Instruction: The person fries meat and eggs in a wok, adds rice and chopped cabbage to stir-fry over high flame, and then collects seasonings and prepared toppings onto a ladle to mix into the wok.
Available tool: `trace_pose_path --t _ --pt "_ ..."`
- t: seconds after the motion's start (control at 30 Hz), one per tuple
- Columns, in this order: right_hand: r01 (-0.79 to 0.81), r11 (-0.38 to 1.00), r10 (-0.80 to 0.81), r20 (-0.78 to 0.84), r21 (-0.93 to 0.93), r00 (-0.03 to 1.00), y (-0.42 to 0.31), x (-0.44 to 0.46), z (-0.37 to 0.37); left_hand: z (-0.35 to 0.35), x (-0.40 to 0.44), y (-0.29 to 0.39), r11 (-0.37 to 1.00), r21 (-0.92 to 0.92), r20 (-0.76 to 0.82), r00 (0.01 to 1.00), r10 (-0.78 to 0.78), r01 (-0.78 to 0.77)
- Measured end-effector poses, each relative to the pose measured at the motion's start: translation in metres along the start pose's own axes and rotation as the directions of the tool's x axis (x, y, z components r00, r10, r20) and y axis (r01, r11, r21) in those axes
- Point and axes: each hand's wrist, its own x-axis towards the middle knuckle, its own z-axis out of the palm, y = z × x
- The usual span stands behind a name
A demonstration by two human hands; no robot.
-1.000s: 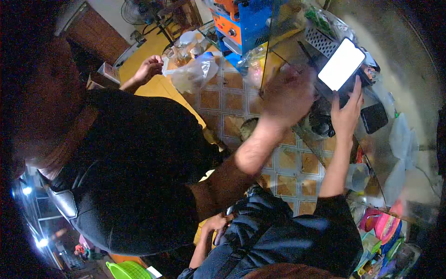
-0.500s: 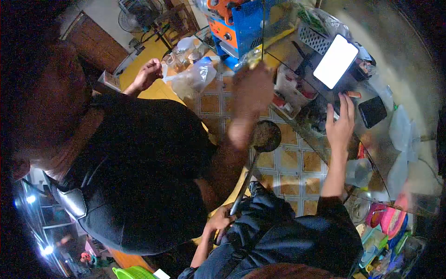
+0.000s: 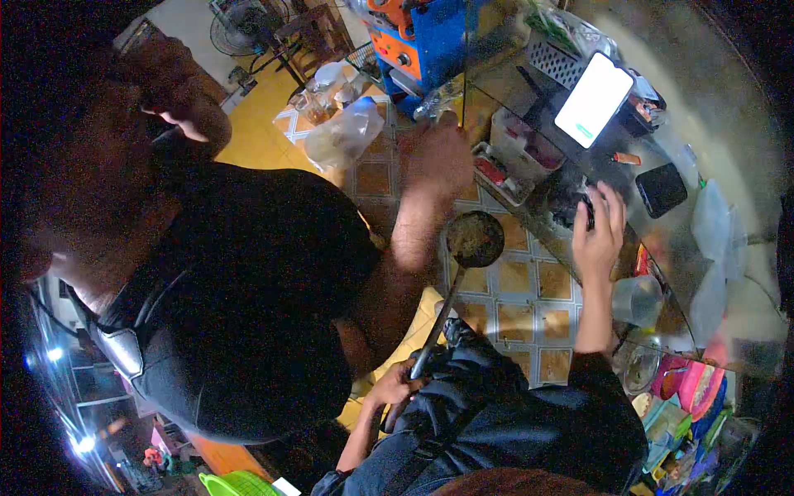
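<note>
Lowered since half a second ago, the person's right hand point(image 3: 599, 235) has drawn away from the phone with a glowing white screen point(image 3: 592, 99) that lies on the dark, shiny bench point(image 3: 638, 178). Its fingers are now loosely bent at the glossy black round object point(image 3: 569, 200) below the phone in the view; whether they touch it, I cannot tell. The person's left hand point(image 3: 394, 385) is closed round the long grey metal handle of a round-bowled ladle point(image 3: 475, 239). The ladle's bowl, with something brown in it, is well below and left of the phone, over brown-and-white tiles point(image 3: 554, 322). Just below the phone lies a small orange lighter point(image 3: 627, 158), with a flat black square case point(image 3: 662, 190) lower right of it. Left of and below the phone, a pale plastic tray point(image 3: 503, 175) holds red items. A co-worker's blurred hand point(image 3: 438, 157) reaches in left of that tray; its grip cannot be told. The co-worker's other hand has left its spot by the clear plastic bag point(image 3: 346, 136), far left of the phone.
</note>
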Motion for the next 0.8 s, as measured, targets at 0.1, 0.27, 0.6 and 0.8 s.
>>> trace_pose_path --t 0.1,0.27,0.6,0.8 --pt "-0.062 0.979 0.044 0.097 0.193 0.994 0.0 -0.04 -0.011 0.006 -0.008 0.002 0.998 0.049 0.006 0.999 -0.05 0.049" --pt "-0.23 0.972 0.178 0.522 0.036 0.834 0.018 -0.136 -0.079 0.025 -0.018 -0.009 0.975 0.172 0.094 0.988 0.122 -0.137" --pt "-0.614 0.737 0.648 0.55 -0.281 0.526 0.025 -0.331 -0.314 0.129 -0.017 -0.023 0.978 0.096 0.425 0.896 0.127 -0.185" --pt "-0.786 0.396 0.918 0.226 -0.475 0.327 0.029 -0.427 -0.417 0.192 -0.017 -0.003 0.932 0.284 0.568 0.823 0.026 -0.226"
